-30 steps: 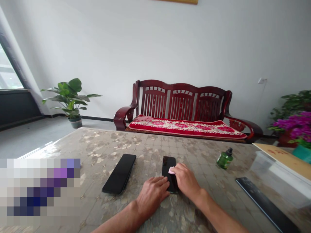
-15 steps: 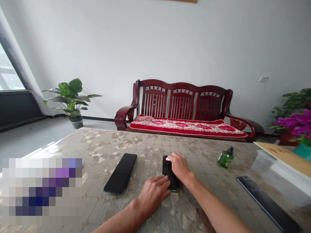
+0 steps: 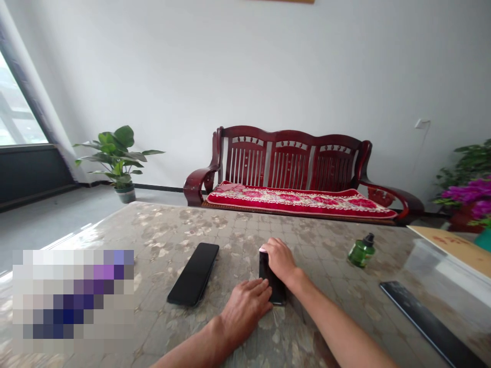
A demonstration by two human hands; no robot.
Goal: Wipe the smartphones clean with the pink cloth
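A black smartphone (image 3: 276,286) lies on the table between my two hands, its glossy face up. My left hand (image 3: 247,304) rests flat beside it, palm down, fingertips over its left edge near the lower end. At the far end, my right hand (image 3: 281,259) bends over the phone with its fingers together. A small pale pink-white bit shows at those fingertips; what it is, I cannot tell. To the left of my hands lies a larger black smartphone (image 3: 195,275), screen up.
On the right stand a green pump bottle (image 3: 361,251) and a clear plastic box (image 3: 429,263) with a tan board (image 3: 456,248) on top. A long dark slab (image 3: 425,319) lies before them. Pixelation hides the left corner. Beyond the table is a red wooden bench (image 3: 291,158).
My right hand has slid slightly left across the phone's far end, covering more of its top edge. My left hand stays at the phone's side. The whole view has shifted a little.
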